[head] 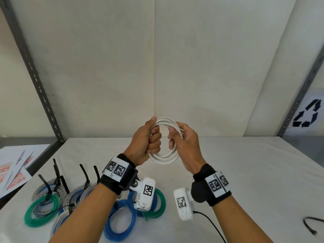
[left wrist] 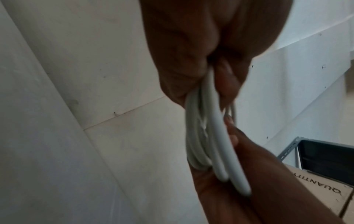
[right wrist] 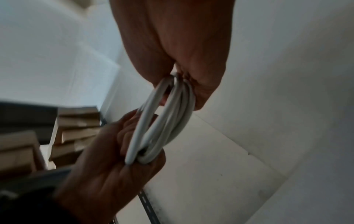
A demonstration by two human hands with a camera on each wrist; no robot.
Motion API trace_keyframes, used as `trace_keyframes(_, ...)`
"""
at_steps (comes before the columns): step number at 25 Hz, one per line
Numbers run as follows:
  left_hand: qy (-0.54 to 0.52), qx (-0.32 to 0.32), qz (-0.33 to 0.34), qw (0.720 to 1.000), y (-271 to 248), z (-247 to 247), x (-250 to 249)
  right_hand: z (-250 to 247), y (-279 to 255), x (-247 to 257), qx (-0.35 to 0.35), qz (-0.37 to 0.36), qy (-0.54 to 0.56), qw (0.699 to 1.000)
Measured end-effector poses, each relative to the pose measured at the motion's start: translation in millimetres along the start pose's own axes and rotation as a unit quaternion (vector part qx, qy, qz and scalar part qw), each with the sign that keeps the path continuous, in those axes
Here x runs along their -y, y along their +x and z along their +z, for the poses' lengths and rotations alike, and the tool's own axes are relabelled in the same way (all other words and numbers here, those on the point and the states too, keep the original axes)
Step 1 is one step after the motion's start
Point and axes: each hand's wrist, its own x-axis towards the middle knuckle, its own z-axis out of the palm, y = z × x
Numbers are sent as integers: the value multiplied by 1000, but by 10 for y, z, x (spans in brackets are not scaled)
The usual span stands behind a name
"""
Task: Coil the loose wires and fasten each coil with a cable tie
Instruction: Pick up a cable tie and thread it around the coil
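A white wire coil of several loops is held up above the table between both hands. My left hand grips its left side in a fist, thumb up on the top of the loops. My right hand curls its fingers round the right side. In the left wrist view the white wire coil runs from my left hand down to my right hand. The right wrist view shows the white wire coil running from my right hand to my left hand. No tie is on this coil.
Several tied coils lie at the front left of the white table: green, blue and grey, with black tie tails sticking up. A loose black cable tie lies at the right. Papers lie on the left shelf.
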Motion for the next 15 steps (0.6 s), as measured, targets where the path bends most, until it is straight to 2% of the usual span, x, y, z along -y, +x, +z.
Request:
trace_keyframes(3,53,-150,66,985,68,157,207,44,-7,-64,-93,-58,-87,990)
trace_keyframes(4,51,-181,84,979,101,209,265,47,-11,-69,-127,-72,-95,985)
trace_keyframes(6,40,-200,96,974,168,295,351,-21,3,-72,-189,-74,-89,975)
trace_keyframes(7,36,-195,79,977,185,339,394,-98,33,-80,-211,-66,-82,972)
trace_keyframes(9,31,-157,-21,987,175,369,461,-231,86,-79,-239,-47,-57,968)
trace_keyframes(11,43,-64,-150,986,115,395,460,-349,111,-67,-264,-37,-49,963)
trace_keyframes(12,49,-14,-177,983,104,406,443,-404,102,-46,-277,-39,-60,958)
trace_keyframes(13,42,18,-166,985,106,420,413,-449,80,-38,-287,-40,-71,954)
trace_keyframes(15,23,30,-94,995,151,515,379,-497,35,-9,-295,-36,-77,952)
